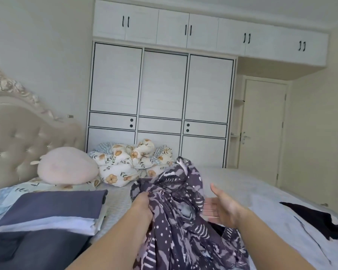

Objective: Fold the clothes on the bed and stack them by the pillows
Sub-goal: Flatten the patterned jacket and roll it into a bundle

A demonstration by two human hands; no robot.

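– How many hands?
– Two. The left hand [142, 206] grips one purple patterned cloth [176, 211] at six o'clock; the right hand [222, 206] is spread beside it.
– Folded clothes?
– One stack [53, 209] at nine o'clock.

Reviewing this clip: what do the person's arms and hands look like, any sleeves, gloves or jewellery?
Both forearms are bare as far as the frame shows, with no sleeves in view. The left hand and right hand wear no gloves, and no rings, watch or bracelets are visible.
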